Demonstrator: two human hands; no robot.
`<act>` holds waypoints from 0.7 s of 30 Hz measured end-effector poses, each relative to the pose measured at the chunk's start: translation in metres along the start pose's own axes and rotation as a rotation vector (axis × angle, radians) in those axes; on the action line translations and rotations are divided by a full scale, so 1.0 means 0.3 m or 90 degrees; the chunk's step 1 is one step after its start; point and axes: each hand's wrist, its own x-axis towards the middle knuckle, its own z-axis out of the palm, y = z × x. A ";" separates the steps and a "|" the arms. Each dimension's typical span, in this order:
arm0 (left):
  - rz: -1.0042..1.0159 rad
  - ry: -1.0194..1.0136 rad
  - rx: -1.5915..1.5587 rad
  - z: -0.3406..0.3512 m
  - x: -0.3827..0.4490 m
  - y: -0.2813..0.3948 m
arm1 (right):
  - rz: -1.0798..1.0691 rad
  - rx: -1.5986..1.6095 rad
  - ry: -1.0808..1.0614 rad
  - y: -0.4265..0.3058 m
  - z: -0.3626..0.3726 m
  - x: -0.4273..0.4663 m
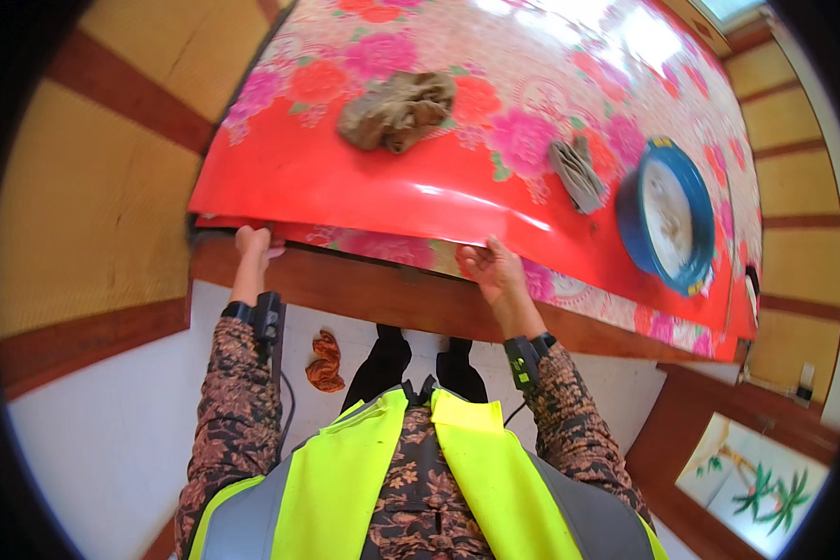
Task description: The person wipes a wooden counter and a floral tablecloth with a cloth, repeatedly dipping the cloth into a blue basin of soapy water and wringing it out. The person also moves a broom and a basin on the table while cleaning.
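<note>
A glossy red floral plastic sheet (301, 168) covers a broad raised platform in front of me. Its front edge is lifted, and a lower floral layer (385, 246) shows beneath it. At the left end of that edge, my left hand (254, 240) grips the sheet with curled fingers. My right hand (495, 274) holds the same edge nearer the middle, thumb by the rim and palm partly turned up. A crumpled brown cloth (399, 112) lies on the sheet beyond my hands. Farther right is a folded grey cloth (577, 175), beside a blue plastic basin (630, 224) with cloudy, sudsy water.
A brown wooden ledge (371, 290) runs along the platform's front. Yellow panelled walls (98, 196) flank both sides. An orange-brown cloth (325, 364) lies on the pale floor near my feet. At lower right stands a brown wooden piece with a palm-tree picture (756, 476).
</note>
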 end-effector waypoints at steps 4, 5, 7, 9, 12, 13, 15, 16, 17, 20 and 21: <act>-0.035 -0.249 0.373 -0.020 -0.063 0.075 | -0.010 -0.017 -0.010 0.039 -0.008 -0.028; -0.008 -0.283 0.443 -0.012 -0.102 0.101 | -0.021 -0.018 -0.015 0.039 -0.006 -0.034; -0.037 -0.496 0.260 0.046 -0.213 0.138 | -0.060 -0.024 -0.062 0.027 0.005 -0.042; -0.030 -0.604 0.033 0.172 -0.366 0.118 | -0.084 -0.039 -0.085 0.011 0.018 -0.051; -0.062 -0.674 -0.202 0.378 -0.523 0.109 | -0.100 -0.046 -0.142 -0.004 0.001 -0.074; -0.077 -0.670 -0.300 0.447 -0.554 0.108 | -0.116 -0.060 -0.095 0.000 -0.024 -0.089; -0.083 -0.623 -0.405 0.521 -0.578 0.122 | -0.193 -0.083 -0.052 0.018 -0.108 -0.136; -0.073 -0.584 -0.411 0.551 -0.581 0.129 | -0.126 -0.077 0.063 0.010 -0.170 -0.145; -0.075 -0.530 -0.411 0.568 -0.579 0.138 | -0.182 -0.040 0.169 0.014 -0.237 -0.166; -0.041 -0.543 -0.419 0.581 -0.555 0.176 | -0.250 0.036 0.385 -0.034 -0.465 -0.222; -0.043 -0.537 -0.425 0.582 -0.549 0.187 | -0.290 0.110 0.404 -0.045 -0.513 -0.229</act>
